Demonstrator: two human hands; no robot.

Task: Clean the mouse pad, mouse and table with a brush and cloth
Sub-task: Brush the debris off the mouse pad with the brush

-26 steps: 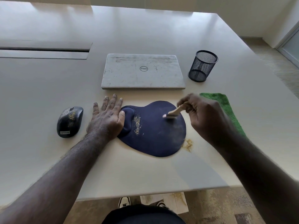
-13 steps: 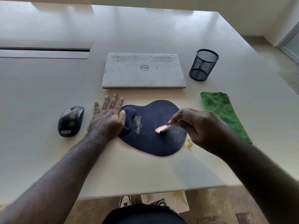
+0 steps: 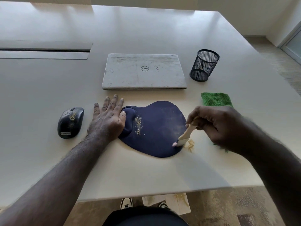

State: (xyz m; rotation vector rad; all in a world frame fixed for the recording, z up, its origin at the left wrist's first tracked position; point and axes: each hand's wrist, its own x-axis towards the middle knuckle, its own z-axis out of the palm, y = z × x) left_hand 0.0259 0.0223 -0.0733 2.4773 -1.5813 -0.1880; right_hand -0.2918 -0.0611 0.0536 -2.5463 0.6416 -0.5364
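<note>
A dark blue mouse pad (image 3: 156,128) with a raised wrist rest lies on the white table (image 3: 146,173). A streak of yellowish crumbs (image 3: 138,124) sits beside the wrist rest. My left hand (image 3: 108,119) lies flat on the table, thumb pressed against the pad's left end. My right hand (image 3: 215,126) grips a wooden-handled brush (image 3: 185,134) whose bristles touch the pad's near right edge. A small pile of crumbs (image 3: 190,145) lies on the table just past that edge. The black mouse (image 3: 70,122), speckled with crumbs, sits left of my left hand. The green cloth (image 3: 215,99) is partly hidden behind my right hand.
A closed grey laptop (image 3: 144,71) lies beyond the pad. A black mesh pen cup (image 3: 204,65) stands to its right. A cable slot (image 3: 44,50) runs along the far left. The table's near edge is close to my body, with paper (image 3: 177,203) on the floor below.
My right hand has swept the brush from the pad's middle toward its near right edge. The left hand and mouse have stayed in place.
</note>
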